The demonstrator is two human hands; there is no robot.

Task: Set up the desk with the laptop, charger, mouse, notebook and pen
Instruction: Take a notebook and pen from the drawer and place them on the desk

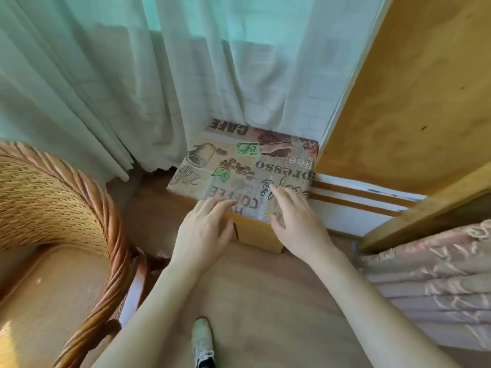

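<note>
A small wooden desk (255, 236) stands by the curtain, covered with a coffee-print cloth (239, 166) bearing words like CAFE and COFFEE. My left hand (204, 229) rests at the cloth's near edge, fingers spread and flat, holding nothing. My right hand (295, 221) lies on the cloth's near right corner, fingers apart, its thumb at the edge. No laptop, charger, mouse, notebook or pen is in view.
A wicker chair (66, 224) stands at the left with a wooden seat. Pale green curtains (132, 75) hang behind the desk. A yellow wooden panel (411, 88) rises at the right, above a patterned bedspread (438, 282). My shoe (203, 341) is on the floor below.
</note>
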